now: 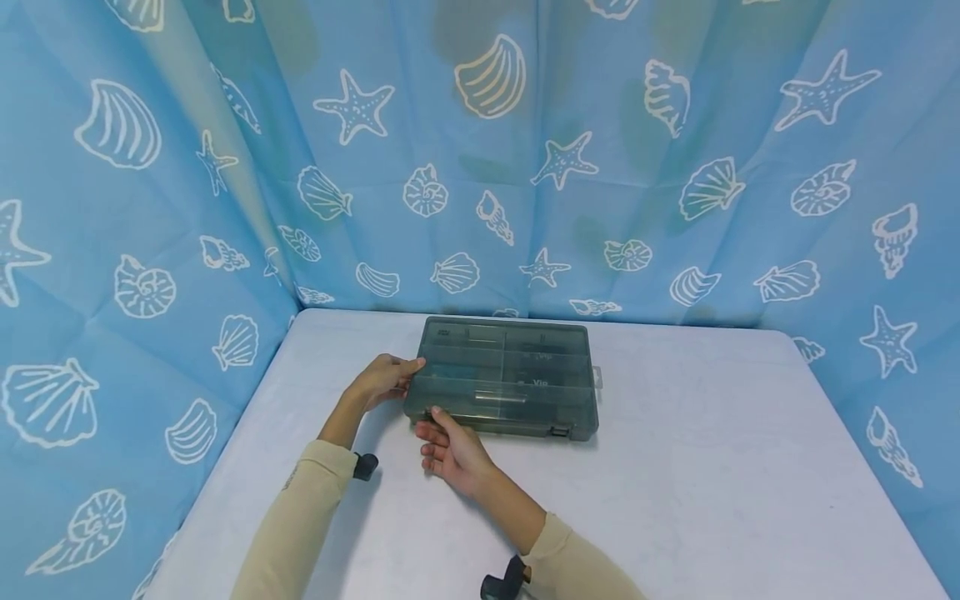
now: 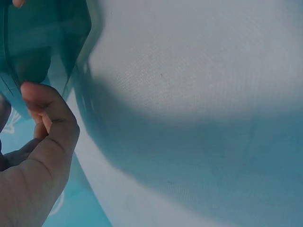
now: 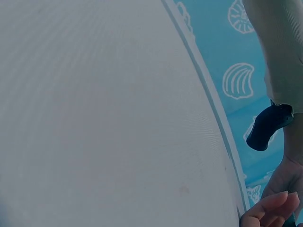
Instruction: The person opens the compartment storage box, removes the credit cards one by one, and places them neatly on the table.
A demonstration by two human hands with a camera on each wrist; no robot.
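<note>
A translucent dark grey-green plastic compartment box point(image 1: 540, 367) lies closed on the table, its dividers showing through the lid. My left hand point(image 1: 382, 382) grips the box's left side, thumb by the upper edge and fingers lower down. In the left wrist view, that hand point(image 2: 49, 137) is against a corner of the box point(image 2: 45, 33). At the front left corner, my right hand point(image 1: 457, 454) touches the front edge with its thumb, while its other fingers curve loosely in front of the box. Only some fingers of the right hand point(image 3: 270, 210) show in the right wrist view.
The box stands on a white-covered table point(image 1: 712, 467), near its back edge. A blue curtain point(image 1: 480, 167) with white shell and starfish prints surrounds the back and sides. A front latch point(image 1: 559, 432) and a pale tab point(image 1: 597, 377) sit on the box's right part.
</note>
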